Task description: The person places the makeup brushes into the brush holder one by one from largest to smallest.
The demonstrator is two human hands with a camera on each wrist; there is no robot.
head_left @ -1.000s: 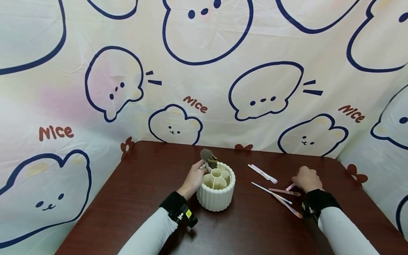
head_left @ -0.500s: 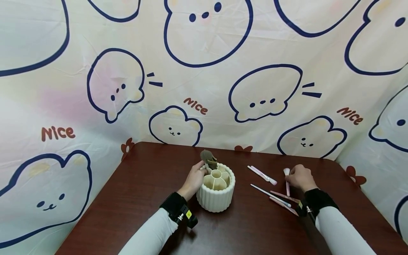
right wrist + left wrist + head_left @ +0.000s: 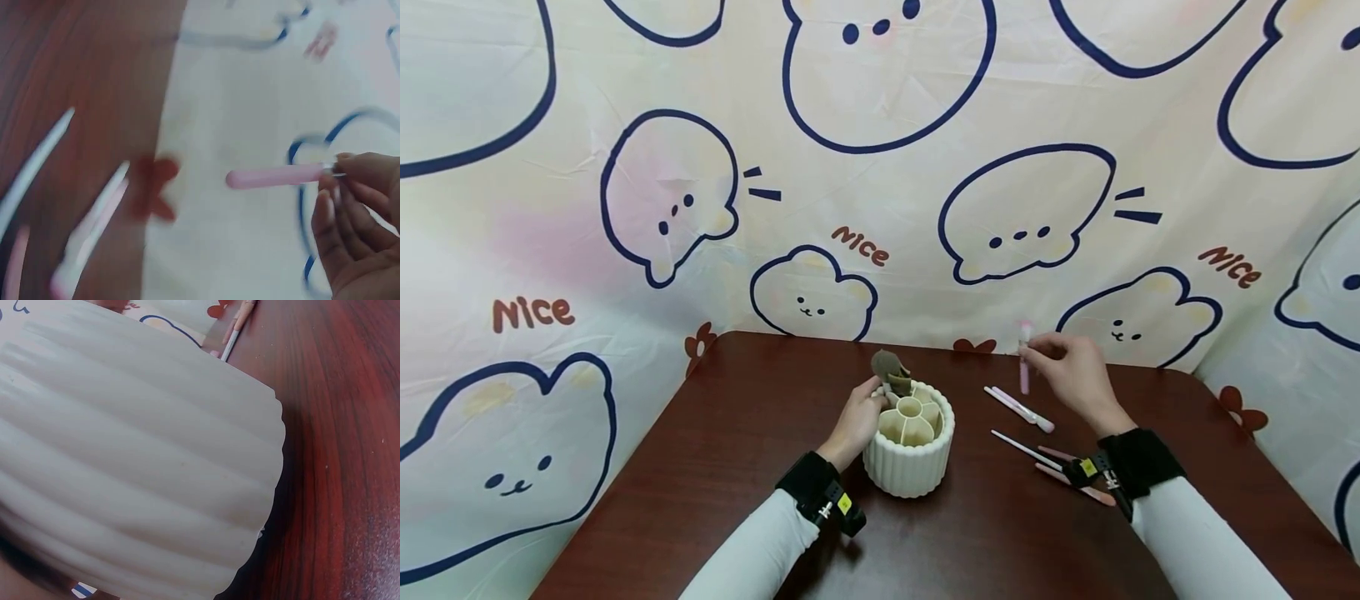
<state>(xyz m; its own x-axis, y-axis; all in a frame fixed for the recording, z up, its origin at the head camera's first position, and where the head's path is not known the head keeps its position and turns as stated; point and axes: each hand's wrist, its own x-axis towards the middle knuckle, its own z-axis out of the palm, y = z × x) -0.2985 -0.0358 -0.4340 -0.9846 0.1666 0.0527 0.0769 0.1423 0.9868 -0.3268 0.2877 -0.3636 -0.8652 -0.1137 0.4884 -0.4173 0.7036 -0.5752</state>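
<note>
A cream ribbed brush holder [image 3: 906, 468] with round compartments stands upright on the table. My left hand [image 3: 852, 423] holds its left side near the rim. Dark greyish-brown brush heads [image 3: 891, 372] stick up at the holder's far left. In the left wrist view the ribbed wall [image 3: 144, 444] hides most of that hand. Above the table's back right, my right hand [image 3: 1078, 377] pinches a pink makeup brush [image 3: 1024, 377] upright between thumb and fingers. The right wrist view shows its pink handle [image 3: 269, 177] extending from the fingertips [image 3: 353, 164].
Two pale brushes [image 3: 1018, 409] lie side by side on the brown table [image 3: 700, 467], right of the holder. Several more brushes [image 3: 1028, 452] lie nearer, partly behind the right wrist camera [image 3: 1081, 472]. A cartoon-print cloth [image 3: 910, 192] hangs along the table's back.
My right hand has lifted the pink brush off the table and carried it left and up, turning it upright. My left hand and the holder stay in place.
</note>
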